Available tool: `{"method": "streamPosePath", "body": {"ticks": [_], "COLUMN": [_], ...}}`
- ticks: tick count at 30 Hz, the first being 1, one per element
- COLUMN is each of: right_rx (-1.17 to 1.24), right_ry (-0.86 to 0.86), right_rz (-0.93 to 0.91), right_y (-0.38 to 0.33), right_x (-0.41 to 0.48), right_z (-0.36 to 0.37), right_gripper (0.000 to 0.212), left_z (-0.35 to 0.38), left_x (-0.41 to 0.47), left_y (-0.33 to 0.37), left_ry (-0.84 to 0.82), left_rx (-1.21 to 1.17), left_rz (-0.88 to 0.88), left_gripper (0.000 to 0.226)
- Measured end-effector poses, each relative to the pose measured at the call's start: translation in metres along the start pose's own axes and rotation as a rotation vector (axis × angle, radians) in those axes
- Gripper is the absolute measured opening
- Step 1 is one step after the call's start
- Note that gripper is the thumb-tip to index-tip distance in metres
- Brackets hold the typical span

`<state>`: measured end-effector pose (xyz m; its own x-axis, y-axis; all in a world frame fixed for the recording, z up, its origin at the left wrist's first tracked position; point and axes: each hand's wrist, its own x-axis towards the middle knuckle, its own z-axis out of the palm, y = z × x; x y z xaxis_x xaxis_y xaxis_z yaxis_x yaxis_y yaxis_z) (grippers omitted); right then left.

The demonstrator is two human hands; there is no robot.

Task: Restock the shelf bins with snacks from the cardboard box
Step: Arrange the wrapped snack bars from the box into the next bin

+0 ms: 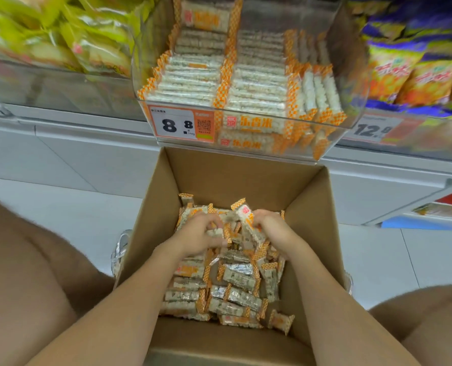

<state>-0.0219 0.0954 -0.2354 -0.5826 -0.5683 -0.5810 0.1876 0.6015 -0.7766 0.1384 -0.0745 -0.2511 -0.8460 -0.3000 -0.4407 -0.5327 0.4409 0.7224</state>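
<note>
Snack bars are lying loose in the cardboard box, at six o'clock from the shelf bin. The left hand and right hand are both reaching in, fingers curling round bars at the pile's twelve o'clock end; how many each is gripping is hard to tell. The bin is looking nearly full, yet many bars are sitting in the box, so restocking is probably well along but unfinished.

Open box top beneath overhanging bin
</note>
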Motion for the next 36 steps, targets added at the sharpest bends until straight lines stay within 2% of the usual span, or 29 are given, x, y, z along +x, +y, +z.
{"method": "streamPosePath", "body": {"ticks": [1,7,9,11,13,15,19,22,24,26,28,30,33,36], "right_rx": [0.01,-0.044,-0.063,-0.053,-0.058,-0.172,-0.407,-0.5,-0.599,-0.74,-0.875,-0.921,-0.953,-0.924], "right_ry": [-0.018,-0.157,-0.147,-0.152,-0.15,-0.1,0.074,0.126,0.149,0.199,0.265,0.334,0.387,0.308], "right_rz": [-0.016,-0.115,-0.141,-0.157,-0.199,-0.277,-0.544,-0.739,-0.815,-0.878,-0.953,-0.995,-1.018,-0.972], "right_y": [-0.01,-0.059,-0.079,-0.099,-0.12,-0.141,-0.167,-0.169,-0.167,-0.168,-0.175,-0.189,-0.217,-0.25], "right_x": [-0.01,-0.055,-0.068,-0.081,-0.098,-0.118,-0.145,-0.15,-0.147,-0.142,-0.14,-0.139,-0.14,-0.139], "right_z": [-0.001,-0.003,-0.008,-0.015,-0.02,-0.022,-0.021,-0.018,-0.016,-0.012,-0.008,-0.008,-0.013,-0.021], "right_gripper": [0.004,0.057,0.064,0.058,0.05,0.043,0.023,0.032,0.044,0.05,0.053,0.055,0.054,0.054], "left_z": [-0.01,-0.062,-0.081,-0.102,-0.121,-0.136,-0.153,-0.154,-0.155,-0.162,-0.171,-0.181,-0.197,-0.212], "left_x": [-0.005,-0.046,-0.062,-0.076,-0.085,-0.095,-0.11,-0.112,-0.11,-0.113,-0.12,-0.123,-0.12,-0.11], "left_y": [0.012,0.084,0.1,0.112,0.122,0.131,0.141,0.147,0.149,0.155,0.164,0.172,0.182,0.193], "left_ry": [0.002,0.0,0.002,0.02,0.049,0.075,0.055,0.024,-0.001,-0.033,-0.017,0.091,0.258,0.352], "left_rx": [0.021,0.14,0.178,0.22,0.209,0.07,-0.301,-0.62,-0.754,-0.705,-0.485,-0.297,-0.282,-0.331], "left_rz": [0.023,0.186,0.221,0.223,0.217,0.149,-0.064,-0.119,-0.094,-0.018,0.085,0.154,0.211,0.314], "left_gripper": [0.037,0.061,0.065,0.054,0.029,0.006,0.025,0.03,0.044,0.054,0.044,0.033,0.037,0.037]}}
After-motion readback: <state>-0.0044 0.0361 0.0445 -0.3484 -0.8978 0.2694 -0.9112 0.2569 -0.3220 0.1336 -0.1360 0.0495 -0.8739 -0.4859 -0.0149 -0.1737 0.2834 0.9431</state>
